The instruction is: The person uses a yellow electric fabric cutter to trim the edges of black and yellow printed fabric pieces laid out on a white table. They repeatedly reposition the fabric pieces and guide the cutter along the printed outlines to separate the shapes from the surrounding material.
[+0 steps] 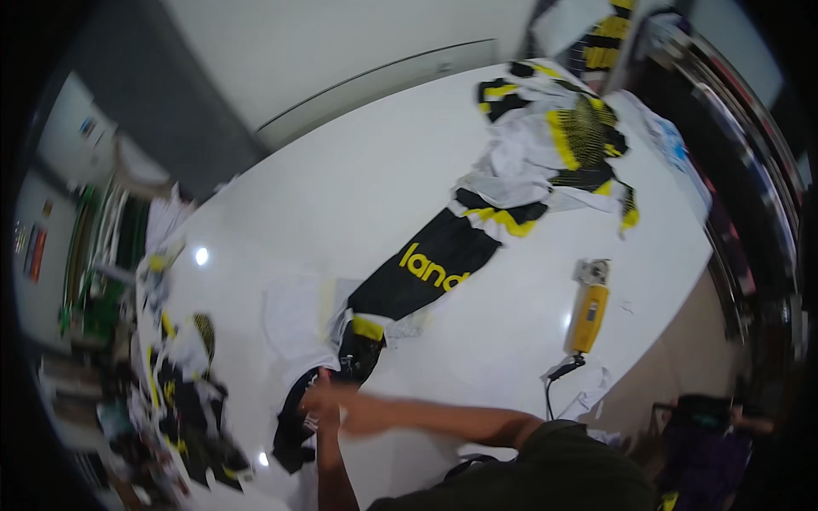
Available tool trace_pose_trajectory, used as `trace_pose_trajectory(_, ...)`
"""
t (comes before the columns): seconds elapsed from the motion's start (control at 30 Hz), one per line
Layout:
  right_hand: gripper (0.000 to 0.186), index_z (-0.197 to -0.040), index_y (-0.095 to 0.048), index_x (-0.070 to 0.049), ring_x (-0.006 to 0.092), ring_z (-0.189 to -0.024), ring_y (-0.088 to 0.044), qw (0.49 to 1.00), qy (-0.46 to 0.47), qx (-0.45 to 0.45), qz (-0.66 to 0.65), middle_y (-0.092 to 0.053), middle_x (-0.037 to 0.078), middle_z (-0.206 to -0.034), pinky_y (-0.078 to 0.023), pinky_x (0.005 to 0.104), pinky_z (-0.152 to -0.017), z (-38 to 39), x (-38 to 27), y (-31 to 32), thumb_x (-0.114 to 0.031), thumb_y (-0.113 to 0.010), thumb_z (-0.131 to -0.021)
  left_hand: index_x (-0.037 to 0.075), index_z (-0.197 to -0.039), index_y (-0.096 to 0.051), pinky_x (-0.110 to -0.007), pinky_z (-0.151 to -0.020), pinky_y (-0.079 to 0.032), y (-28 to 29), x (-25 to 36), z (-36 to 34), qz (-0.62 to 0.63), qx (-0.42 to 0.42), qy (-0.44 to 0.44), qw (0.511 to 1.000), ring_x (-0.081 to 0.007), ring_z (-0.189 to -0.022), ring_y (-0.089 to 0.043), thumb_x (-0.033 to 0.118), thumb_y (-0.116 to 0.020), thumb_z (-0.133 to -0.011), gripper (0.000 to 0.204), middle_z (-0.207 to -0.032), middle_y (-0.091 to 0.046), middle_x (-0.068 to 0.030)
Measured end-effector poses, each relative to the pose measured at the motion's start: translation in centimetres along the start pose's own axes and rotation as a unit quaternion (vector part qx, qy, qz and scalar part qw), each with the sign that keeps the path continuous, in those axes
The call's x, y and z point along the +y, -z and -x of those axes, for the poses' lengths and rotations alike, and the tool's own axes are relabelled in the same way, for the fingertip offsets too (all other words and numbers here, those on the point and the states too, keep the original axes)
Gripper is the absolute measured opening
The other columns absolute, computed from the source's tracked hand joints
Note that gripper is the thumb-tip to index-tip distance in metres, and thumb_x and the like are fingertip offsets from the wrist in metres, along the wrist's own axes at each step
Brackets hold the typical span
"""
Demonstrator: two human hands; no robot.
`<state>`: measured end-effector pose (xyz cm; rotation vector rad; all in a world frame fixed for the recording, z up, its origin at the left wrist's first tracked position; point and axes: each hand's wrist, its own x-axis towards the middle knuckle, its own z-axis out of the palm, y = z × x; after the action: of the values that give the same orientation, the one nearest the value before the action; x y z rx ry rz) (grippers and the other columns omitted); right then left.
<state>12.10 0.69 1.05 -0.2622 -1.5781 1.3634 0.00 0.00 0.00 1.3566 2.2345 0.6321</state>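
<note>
Over the white table my two hands come together, blurred by motion, at the near end of a black fabric piece. My left hand (323, 407) is on or just above a dark cloth piece (292, 434). Beside it on the right, my right hand (365, 412) reaches across with its forearm stretched from the right. A small red spot shows by the fingers, too small to name. From there a black fabric panel (417, 271) with yellow lettering runs away up the table. White cloth (294, 319) lies left of it. The fingers are too smeared to read.
A heap of white, black and yellow fabric (554, 149) lies at the far right of the white table (375, 153). A yellow handheld electric cutter (590, 315) with a black cord rests at right. Fabric scraps (192, 400) hang along the left edge. Rolls (733, 128) stand beyond the right edge.
</note>
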Motion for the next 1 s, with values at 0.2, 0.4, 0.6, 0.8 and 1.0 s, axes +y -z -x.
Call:
trace_pose_trajectory(0.2, 0.057, -0.135, -0.059, -0.015, 0.0384, -0.145, -0.033, 0.707, -0.269, 0.148, 0.637, -0.045, 0.014, -0.152, -0.028, 0.0682, -0.108, 11.1, 4.3, 15.8, -0.029, -0.079, -0.083, 0.004, -0.119, -0.071, -0.037, -0.097, -0.051, 6.1, -15.6, 7.1, 0.111, 0.116, 0.178, 0.971, -0.0216, -0.109, -0.066, 0.052, -0.068, -0.098, 0.053, -0.118, -0.072, -0.0102)
trace_pose_trajectory(0.4, 0.029, -0.087, -0.067, -0.002, 0.0221, -0.076, -0.068, 0.813, -0.416, -0.311, 0.262, -0.071, 0.011, -0.081, -0.052, 0.0328, -0.073, 14.8, -3.4, 13.9, -0.030, -0.069, -0.098, 0.004, -0.142, -0.058, -0.038, -0.114, -0.041, 15.3, -34.4, 11.5, 0.389, 0.132, 0.190, 0.891, -0.0213, -0.131, -0.055, 0.051, -0.058, -0.103, 0.061, -0.140, -0.061, -0.0083)
trace_pose_trajectory(0.6, 0.025, -0.100, -0.068, 0.002, 0.0059, -0.081, -0.057, 0.860, -0.375, 0.192, 0.289, -0.064, -0.001, -0.086, -0.049, 0.0241, -0.074, 5.3, -6.3, 14.7, -0.022, -0.062, -0.103, 0.000, -0.146, -0.051, -0.038, -0.108, -0.048, 23.6, -28.8, 2.2, 0.678, 0.028, 0.142, 0.721, -0.0292, -0.123, -0.063, 0.041, -0.058, -0.105, 0.058, -0.139, -0.062, -0.0154)
trace_pose_trajectory(0.8, 0.049, -0.145, -0.048, -0.002, 0.0299, -0.125, -0.062, 0.891, -0.182, 0.224, 0.350, -0.059, 0.016, -0.142, -0.053, 0.0369, -0.099, 3.0, 3.6, 7.1, -0.014, -0.063, -0.100, -0.010, -0.155, -0.030, -0.048, -0.117, -0.037, 15.7, -28.6, -4.0, 0.137, 0.253, 0.133, 0.948, -0.0441, -0.139, -0.047, 0.036, -0.071, -0.096, 0.085, -0.152, -0.045, -0.0287)
trace_pose_trajectory(1.0, 0.058, -0.142, -0.055, -0.013, 0.0374, -0.128, -0.053, 0.782, -0.202, -0.001, 0.590, -0.056, 0.014, -0.142, -0.042, 0.0520, -0.105, 12.3, 8.4, 3.4, -0.031, -0.073, -0.090, 0.005, -0.145, -0.053, -0.053, -0.117, -0.032, 4.1, -25.4, 2.3, -0.140, 0.051, -0.164, 0.975, -0.0431, -0.141, -0.041, 0.038, -0.078, -0.087, 0.071, -0.155, -0.042, -0.0243)
